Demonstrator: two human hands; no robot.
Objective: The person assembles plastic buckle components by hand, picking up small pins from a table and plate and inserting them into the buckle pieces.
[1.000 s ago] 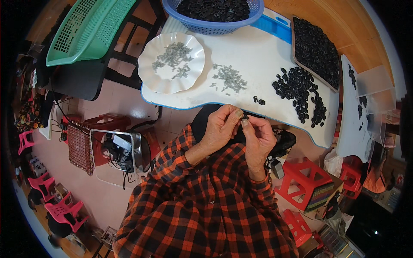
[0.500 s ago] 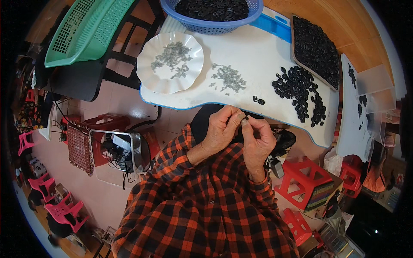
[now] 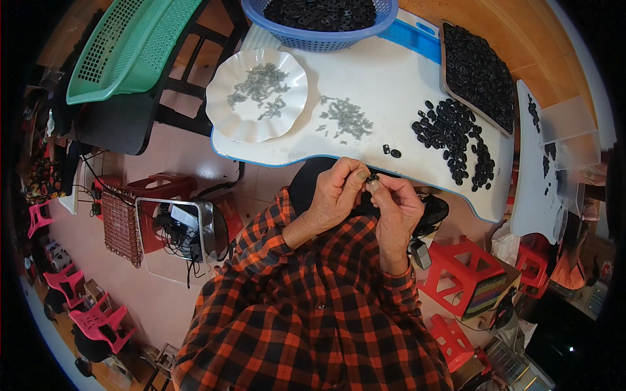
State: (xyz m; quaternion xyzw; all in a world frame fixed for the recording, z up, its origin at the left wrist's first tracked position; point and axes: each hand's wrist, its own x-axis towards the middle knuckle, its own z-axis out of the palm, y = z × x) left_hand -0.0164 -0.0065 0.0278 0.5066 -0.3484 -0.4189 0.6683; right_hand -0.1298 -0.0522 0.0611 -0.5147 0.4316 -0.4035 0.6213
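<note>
My left hand (image 3: 331, 197) and my right hand (image 3: 396, 210) meet just off the front edge of the white table. Between their fingertips is a small black plastic piece (image 3: 372, 178), pinched from both sides and partly covered by the fingers. Two loose black pieces (image 3: 396, 154) lie on the table just beyond my hands. Further back are a scatter of tiny grey spring-like pieces (image 3: 347, 117) and a white scalloped plate (image 3: 218, 107) with more of them. A spread of black oval pieces (image 3: 450, 127) lies on the right.
A blue basket (image 3: 313, 40) of black pieces stands at the far edge. On the right is a tray (image 3: 479, 72) heaped with black ovals, beside a second white surface (image 3: 531, 189). A green basket (image 3: 124, 72) sits at the far left, and red stools (image 3: 456, 270) stand below the table.
My right hand has shifted slightly right and its fingers have opened out a little, so more of the black piece shows. The left hand has hardly moved.
</note>
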